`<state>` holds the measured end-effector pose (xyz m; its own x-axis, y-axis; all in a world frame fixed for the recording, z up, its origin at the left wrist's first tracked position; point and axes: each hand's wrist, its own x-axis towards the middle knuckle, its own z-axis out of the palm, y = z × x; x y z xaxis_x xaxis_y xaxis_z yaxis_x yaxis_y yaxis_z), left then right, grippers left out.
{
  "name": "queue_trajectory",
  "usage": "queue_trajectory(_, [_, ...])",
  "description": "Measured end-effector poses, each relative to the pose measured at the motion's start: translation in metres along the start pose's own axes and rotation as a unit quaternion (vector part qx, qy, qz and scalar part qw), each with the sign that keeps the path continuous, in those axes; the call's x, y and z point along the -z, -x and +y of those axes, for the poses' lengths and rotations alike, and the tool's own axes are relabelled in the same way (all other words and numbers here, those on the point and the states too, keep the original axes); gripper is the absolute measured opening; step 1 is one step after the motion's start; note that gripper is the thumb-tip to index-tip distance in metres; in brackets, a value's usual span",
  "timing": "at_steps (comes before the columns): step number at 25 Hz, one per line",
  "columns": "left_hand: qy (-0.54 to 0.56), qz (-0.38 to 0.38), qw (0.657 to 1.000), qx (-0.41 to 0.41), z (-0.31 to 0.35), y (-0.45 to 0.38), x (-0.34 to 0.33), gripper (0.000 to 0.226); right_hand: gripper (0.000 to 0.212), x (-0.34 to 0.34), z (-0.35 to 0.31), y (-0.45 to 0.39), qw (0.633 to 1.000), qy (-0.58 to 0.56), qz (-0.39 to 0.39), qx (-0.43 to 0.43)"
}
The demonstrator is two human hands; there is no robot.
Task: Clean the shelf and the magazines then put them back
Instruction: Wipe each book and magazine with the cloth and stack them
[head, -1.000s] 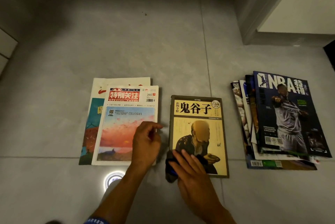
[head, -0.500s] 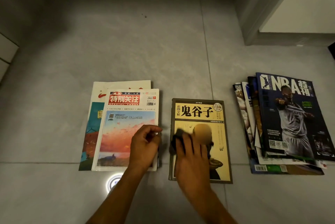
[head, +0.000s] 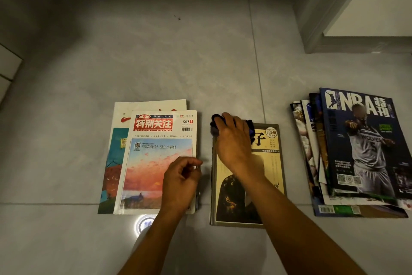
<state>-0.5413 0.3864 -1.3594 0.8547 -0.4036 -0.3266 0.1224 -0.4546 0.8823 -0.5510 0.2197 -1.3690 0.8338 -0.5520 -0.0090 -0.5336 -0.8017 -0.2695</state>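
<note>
A yellow-covered book point(head: 270, 170) lies flat on the grey tiled floor in front of me. My right hand point(head: 233, 141) presses a dark cloth point(head: 215, 124) onto the book's top left corner, fingers curled over the cloth. My left hand point(head: 181, 180) rests with loosely curled fingers on the lower right of a red-titled magazine point(head: 156, 163), which lies on top of a larger white and teal magazine point(head: 111, 163) to the book's left. A fanned stack of basketball magazines point(head: 361, 154) lies to the right.
The grey tiled floor point(head: 156, 63) stretches beyond the magazines. A grey door frame or wall base point(head: 316, 29) rises at the upper right. A round light reflection point(head: 145, 224) shines on the floor below the left stack. White tiles point(head: 6, 67) edge the far left.
My right hand has slid the cloth from the book's bottom left up over the cover to its top left corner. My left hand has stayed on the red-titled magazine.
</note>
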Motion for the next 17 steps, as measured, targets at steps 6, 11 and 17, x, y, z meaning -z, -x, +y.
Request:
queue_trajectory(6, [-0.049,0.014,0.998,-0.029,-0.001,-0.001,-0.002,0.019,0.075,-0.018,0.018,0.153,0.989,0.006,-0.051,0.142])
queue_trajectory(11, [-0.088,0.025,0.994,-0.051,-0.007,0.001,-0.006,0.016,0.049,-0.021,0.043,0.194,0.964,0.009,-0.05,0.262])
queue_trajectory(17, [-0.359,-0.11,0.918,-0.124,0.006,-0.003,-0.01,0.057,0.063,0.01,0.054,0.025,0.996,-0.083,0.004,0.034])
